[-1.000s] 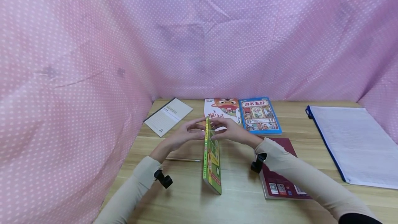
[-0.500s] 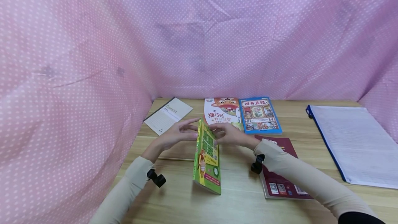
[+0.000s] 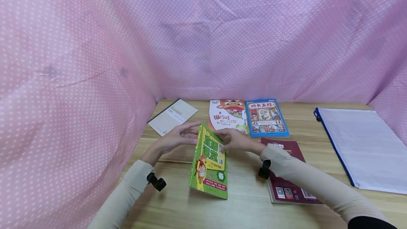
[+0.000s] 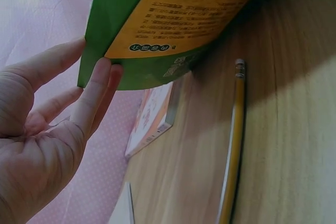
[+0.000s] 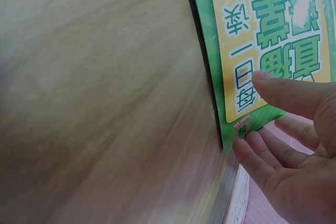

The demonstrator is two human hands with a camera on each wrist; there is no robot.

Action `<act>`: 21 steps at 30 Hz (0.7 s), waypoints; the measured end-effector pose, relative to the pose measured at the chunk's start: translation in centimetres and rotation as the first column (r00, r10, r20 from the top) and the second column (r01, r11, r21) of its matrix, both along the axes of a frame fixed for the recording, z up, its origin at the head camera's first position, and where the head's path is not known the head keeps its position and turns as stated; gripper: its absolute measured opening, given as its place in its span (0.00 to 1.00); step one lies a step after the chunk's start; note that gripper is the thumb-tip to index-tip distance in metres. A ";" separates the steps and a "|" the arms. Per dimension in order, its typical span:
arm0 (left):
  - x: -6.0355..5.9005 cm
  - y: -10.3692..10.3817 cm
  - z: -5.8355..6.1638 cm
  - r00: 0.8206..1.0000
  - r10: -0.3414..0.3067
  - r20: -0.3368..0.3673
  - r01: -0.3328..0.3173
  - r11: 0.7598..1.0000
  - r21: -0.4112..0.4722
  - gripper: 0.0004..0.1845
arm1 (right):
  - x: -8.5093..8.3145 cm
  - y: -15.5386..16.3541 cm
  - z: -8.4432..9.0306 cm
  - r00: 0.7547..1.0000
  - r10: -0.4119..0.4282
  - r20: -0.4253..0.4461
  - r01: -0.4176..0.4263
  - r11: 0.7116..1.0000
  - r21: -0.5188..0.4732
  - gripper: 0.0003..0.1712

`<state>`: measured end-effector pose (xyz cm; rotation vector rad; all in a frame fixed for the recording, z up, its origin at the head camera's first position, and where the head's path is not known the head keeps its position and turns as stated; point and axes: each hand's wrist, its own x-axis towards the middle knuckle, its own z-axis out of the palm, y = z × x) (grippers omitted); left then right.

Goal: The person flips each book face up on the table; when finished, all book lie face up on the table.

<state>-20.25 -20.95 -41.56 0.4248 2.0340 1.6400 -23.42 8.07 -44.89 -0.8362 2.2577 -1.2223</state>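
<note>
While the glossy green book (image 3: 208, 162) stands tilted | right fingers (image 5: 254, 162) pinch it | straight left fingers (image 4: 94, 87) touch it

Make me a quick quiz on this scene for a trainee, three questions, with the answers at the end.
1. Fill in: the right hand pinches a mostly ____ book.
2. Multiple choice: which lies farthest right in the head view? A) Gambit notebook B) maroon book C) white pouch with a blue edge
3. True or false: the pencil lies on the table.

Key: 1. green; 2. C; 3. true.
</note>
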 end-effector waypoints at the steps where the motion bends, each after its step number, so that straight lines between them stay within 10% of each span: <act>1: 0.0 0.0 -0.1 1.000 0.001 0.001 -0.001 1.000 0.002 0.41 | 0.0 0.1 -0.1 1.000 -0.002 -0.014 0.002 1.000 0.011 0.42; 21: -0.2 1.9 -3.0 0.998 0.042 0.046 -0.042 0.999 0.009 0.41 | 0.3 1.8 0.3 0.985 -0.008 -0.172 0.049 0.970 0.236 0.42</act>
